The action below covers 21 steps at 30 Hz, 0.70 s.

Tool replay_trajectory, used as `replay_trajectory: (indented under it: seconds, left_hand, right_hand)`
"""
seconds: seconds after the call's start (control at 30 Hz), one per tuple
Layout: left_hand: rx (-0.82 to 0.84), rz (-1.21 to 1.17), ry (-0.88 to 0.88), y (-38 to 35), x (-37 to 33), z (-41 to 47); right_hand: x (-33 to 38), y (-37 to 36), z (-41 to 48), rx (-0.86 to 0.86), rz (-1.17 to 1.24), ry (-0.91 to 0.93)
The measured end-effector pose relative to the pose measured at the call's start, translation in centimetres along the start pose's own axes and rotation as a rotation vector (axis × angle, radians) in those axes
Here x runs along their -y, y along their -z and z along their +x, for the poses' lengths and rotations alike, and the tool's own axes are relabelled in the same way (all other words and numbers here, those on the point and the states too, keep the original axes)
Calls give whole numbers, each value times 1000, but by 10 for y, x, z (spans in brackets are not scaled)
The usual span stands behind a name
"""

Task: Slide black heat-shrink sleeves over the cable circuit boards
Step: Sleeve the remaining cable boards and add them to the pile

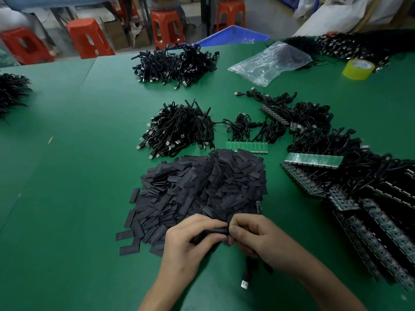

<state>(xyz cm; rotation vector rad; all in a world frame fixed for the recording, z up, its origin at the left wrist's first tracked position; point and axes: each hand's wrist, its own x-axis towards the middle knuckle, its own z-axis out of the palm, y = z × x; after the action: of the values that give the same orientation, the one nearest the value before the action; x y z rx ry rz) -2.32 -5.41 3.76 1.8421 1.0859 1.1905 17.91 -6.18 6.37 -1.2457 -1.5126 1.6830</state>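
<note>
A single black heat-shrink sleeve (214, 232) is held between the two hands at the near edge of the sleeve pile (202, 189). The left hand (190, 243) curls its fingers round the sleeve, and the right hand (258, 236) pinches its right end. A black cable runs down from under the right hand to a USB plug (244, 283) on the green counter (67, 176). Beyond the pile lie a strip of green circuit boards (247, 147) and a cable bundle (177, 129). A roll of yellow tape (358, 69) sits far right.
</note>
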Motion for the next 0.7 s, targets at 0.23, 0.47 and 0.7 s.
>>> replay_trajectory:
  seconds: [0.23, 0.47, 0.7]
  left_hand:
    - [31, 22, 27, 4, 0, 2]
    - [-301, -17, 219, -2, -4, 0]
    - [-315, 8, 217, -8, -5, -4]
  right_hand:
    - [-2, -4, 2, -23, -11, -23]
    - [-4, -12, 6, -97, 144, -31]
    - [-4, -16, 7, -200, 44, 37]
